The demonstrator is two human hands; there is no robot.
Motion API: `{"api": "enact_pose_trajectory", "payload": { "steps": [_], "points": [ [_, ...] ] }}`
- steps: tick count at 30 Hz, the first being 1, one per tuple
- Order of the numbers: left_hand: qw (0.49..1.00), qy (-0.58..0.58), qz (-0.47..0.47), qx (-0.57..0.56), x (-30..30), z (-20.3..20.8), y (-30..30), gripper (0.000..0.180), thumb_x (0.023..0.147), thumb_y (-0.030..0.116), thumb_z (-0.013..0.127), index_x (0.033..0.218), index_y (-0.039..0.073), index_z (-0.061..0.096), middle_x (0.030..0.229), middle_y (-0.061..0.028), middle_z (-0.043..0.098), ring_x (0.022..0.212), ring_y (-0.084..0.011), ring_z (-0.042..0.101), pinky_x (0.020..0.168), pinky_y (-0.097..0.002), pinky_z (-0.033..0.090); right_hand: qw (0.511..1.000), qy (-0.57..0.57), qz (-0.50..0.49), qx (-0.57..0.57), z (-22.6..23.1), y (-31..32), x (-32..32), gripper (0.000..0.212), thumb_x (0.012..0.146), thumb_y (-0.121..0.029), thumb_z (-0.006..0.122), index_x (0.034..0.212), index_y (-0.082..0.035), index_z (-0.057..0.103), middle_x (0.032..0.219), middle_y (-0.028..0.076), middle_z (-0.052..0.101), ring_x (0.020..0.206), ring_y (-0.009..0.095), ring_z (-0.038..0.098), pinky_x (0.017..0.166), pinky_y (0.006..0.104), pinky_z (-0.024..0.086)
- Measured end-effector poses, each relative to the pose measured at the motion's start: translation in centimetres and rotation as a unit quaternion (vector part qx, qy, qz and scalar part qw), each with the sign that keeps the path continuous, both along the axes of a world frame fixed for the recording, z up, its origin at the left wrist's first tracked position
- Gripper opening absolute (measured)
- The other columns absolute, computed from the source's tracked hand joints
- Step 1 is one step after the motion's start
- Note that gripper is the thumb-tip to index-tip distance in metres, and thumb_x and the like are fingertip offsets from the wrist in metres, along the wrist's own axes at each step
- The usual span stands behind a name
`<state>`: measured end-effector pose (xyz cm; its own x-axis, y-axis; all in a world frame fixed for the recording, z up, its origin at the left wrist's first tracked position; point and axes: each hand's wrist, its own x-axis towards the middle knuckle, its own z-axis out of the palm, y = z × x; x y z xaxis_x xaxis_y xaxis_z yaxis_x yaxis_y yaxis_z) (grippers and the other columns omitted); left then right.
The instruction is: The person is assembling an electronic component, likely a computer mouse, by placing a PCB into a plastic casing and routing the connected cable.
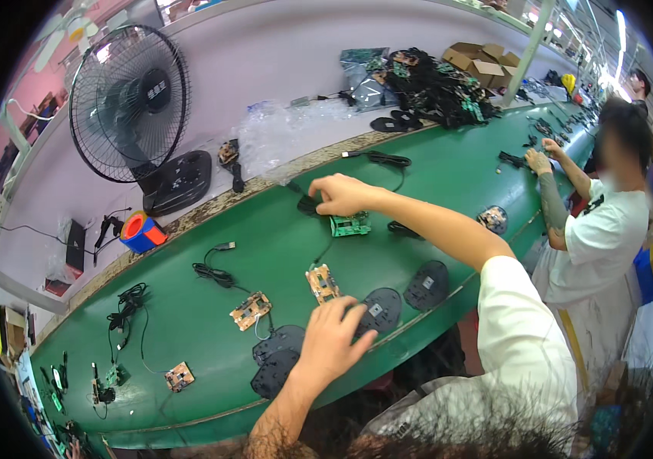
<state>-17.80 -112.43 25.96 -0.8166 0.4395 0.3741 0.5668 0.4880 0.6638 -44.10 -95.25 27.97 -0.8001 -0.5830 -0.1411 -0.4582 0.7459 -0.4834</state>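
Note:
My right hand (342,195) reaches across the green belt, its fingers curled down on a bundled black cable (307,205). Just below that hand lies a green circuit board (351,223). My left hand (333,336) is low over the near side, fingers spread, with nothing visible in it. Its fingertips are beside a black oval plastic shell (380,312); whether they touch it is unclear. A tan circuit board (323,284) with a thin cable sits just beyond those fingers. Two overlapping black shells (274,372) lie left of the wrist, partly covered by it.
Another black shell (427,285) lies near the belt's edge. Tan boards (251,310) with cables are spread leftward. A black fan (129,103), a tape roll (143,232) and a heap of cabled parts (441,88) stand beyond the belt. A co-worker (594,199) works at right.

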Motion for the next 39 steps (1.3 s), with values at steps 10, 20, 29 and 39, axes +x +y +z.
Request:
{"api": "enact_pose_trajectory", "payload": {
  "steps": [10, 20, 29, 39],
  "points": [
    [0.996, 0.000, 0.094, 0.007, -1.6, -0.7, -0.3, 0.030, 0.088, 0.022, 0.078, 0.109, 0.001, 0.070, 0.115, -0.0129, 0.068, 0.109, -0.0336, 0.063, 0.094, -0.0420, 0.048, 0.925, 0.095, -0.049, -0.364, 5.7, 0.4, 3.5, 0.035, 0.101, -0.013, 0.065, 0.133, -0.003, 0.057, 0.079, -0.001, 0.065, 0.061, 0.006, 0.052, 0.057, 0.0251, 0.044],
    [0.978, -0.021, 0.205, 0.009, -2.5, -1.1, -2.1, 0.038, 0.086, 0.023, 0.080, 0.114, 0.000, 0.068, 0.114, -0.0147, 0.067, 0.105, -0.0352, 0.064, 0.091, -0.0431, 0.050, 0.866, -0.076, -0.082, -0.488, 13.1, 5.6, 15.0, 0.068, 0.098, -0.009, 0.070, 0.153, -0.001, 0.031, 0.094, 0.007, 0.065, 0.068, 0.015, 0.070, 0.060, 0.0268, 0.057],
    [0.983, -0.075, 0.170, 0.001, -6.7, 0.2, 0.3, 0.031, 0.091, 0.010, 0.073, 0.117, -0.005, 0.065, 0.099, -0.0130, 0.068, 0.088, -0.0249, 0.068, 0.080, -0.0354, 0.054, 0.808, -0.150, -0.049, -0.567, 11.4, 6.1, 17.6, 0.079, 0.096, -0.004, 0.070, 0.159, -0.005, 0.022, 0.101, 0.009, 0.064, 0.083, 0.015, 0.068, 0.071, 0.0305, 0.058],
    [0.862, -0.349, 0.114, 0.350, 0.7, 3.0, -0.7, 0.021, 0.097, 0.007, 0.069, 0.114, -0.006, 0.068, 0.101, -0.0079, 0.071, 0.084, -0.0133, 0.064, 0.076, -0.0268, 0.051, 0.908, -0.223, -0.046, -0.352, 3.5, 2.4, 9.8, 0.051, 0.099, -0.017, 0.068, 0.143, 0.000, 0.050, 0.105, 0.015, 0.070, 0.084, 0.022, 0.071, 0.069, 0.0352, 0.059]
  ]
}}
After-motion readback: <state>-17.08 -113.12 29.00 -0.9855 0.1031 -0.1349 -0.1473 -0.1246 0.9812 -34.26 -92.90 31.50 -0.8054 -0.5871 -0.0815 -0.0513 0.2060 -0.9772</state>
